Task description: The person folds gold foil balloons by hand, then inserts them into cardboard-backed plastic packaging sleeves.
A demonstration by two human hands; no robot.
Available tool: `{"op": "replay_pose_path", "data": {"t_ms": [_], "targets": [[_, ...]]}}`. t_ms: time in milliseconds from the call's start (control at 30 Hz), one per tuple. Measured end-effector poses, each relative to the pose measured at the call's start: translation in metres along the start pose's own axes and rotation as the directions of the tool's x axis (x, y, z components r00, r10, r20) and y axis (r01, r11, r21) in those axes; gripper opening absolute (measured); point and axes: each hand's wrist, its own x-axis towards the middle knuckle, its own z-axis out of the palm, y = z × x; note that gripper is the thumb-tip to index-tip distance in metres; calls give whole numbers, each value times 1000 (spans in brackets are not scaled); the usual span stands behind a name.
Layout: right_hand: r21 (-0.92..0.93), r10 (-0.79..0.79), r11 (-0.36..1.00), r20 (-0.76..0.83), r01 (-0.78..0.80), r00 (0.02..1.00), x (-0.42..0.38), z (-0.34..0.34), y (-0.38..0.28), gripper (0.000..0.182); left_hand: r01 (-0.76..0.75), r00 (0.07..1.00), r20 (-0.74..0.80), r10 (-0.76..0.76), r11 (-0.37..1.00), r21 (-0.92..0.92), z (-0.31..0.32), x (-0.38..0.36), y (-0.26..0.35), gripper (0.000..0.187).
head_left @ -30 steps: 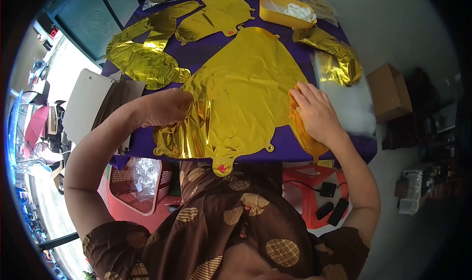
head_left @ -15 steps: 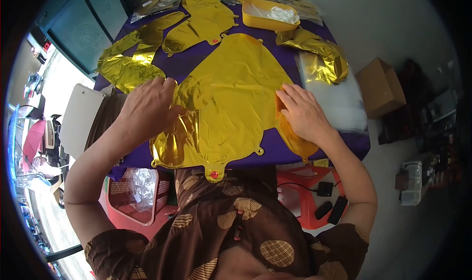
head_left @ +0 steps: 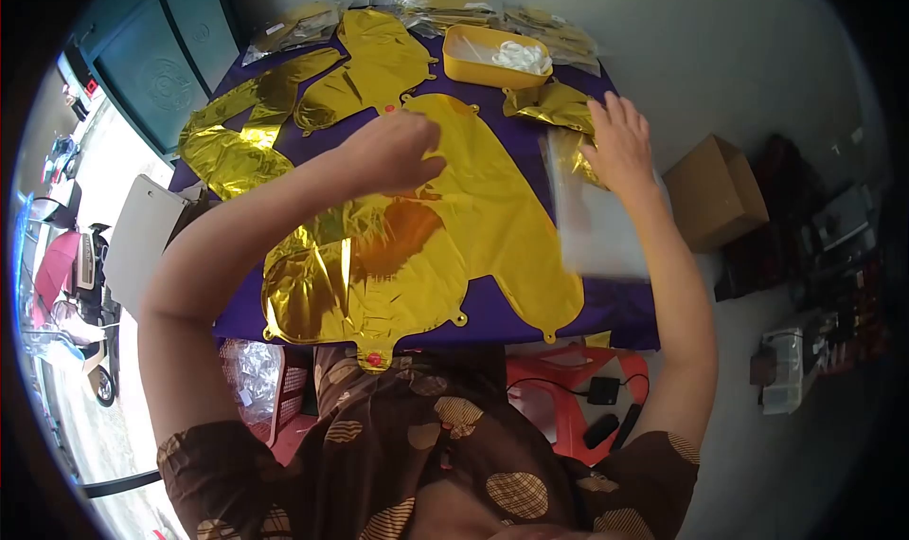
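Observation:
A large gold foil balloon [head_left: 502, 218], uninflated, lies flat across the purple-covered table in front of me, with small ring tabs along its edge and a red spot on its near tab. Above its left part is my left hand [head_left: 393, 152], fingers curled; whatever they may hold is hidden. An orange-brown reflection shows on the foil below that hand. My right hand [head_left: 620, 147] is raised at the table's right side with fingers apart. It is nearest to another crumpled gold foil piece [head_left: 549, 104] and a stack of clear plastic bags [head_left: 601, 227], partly covering both.
More flat gold foil balloons [head_left: 379, 62] lie at the back left. A yellow tub [head_left: 473, 66] holds white ribbon or string. Bagged packs [head_left: 445, 11] line the back edge. A cardboard box [head_left: 715, 194] stands at right; a red stool [head_left: 568, 360] is below the table.
My left hand has moved right and farther over the balloon. My right hand has left the balloon's right edge and risen toward the far right foil; the folded right lobe now lies flat.

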Motion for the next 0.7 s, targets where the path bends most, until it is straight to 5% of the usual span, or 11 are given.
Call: {"op": "replay_pose_path", "data": {"t_ms": [133,167,300,367,467,567,700], "targets": [[28,-97,995,88,95,991,13,26,25,19,100,990,114,-85,985,-138,9,62,12,36],[21,-83,997,147,81,986,16,30,33,13,81,995,61,-74,990,-120,12,74,11,40],[33,-93,994,-229,103,969,36,1,56,10,47,966,-246,-75,992,-118,20,110,9,65],[60,-110,989,-311,135,944,47,-24,63,10,-165,865,-487,121,985,-48,12,128,8,84],[109,-119,980,-348,166,930,57,-52,64,10,-216,795,-562,228,972,89,-19,150,29,96],[129,-119,975,-381,180,917,60,-68,64,10,-289,822,-540,181,950,-122,-56,152,48,25],[215,17,975,-319,55,947,54,-77,76,11,-234,893,-447,-48,800,-553,-73,149,50,25]]}}
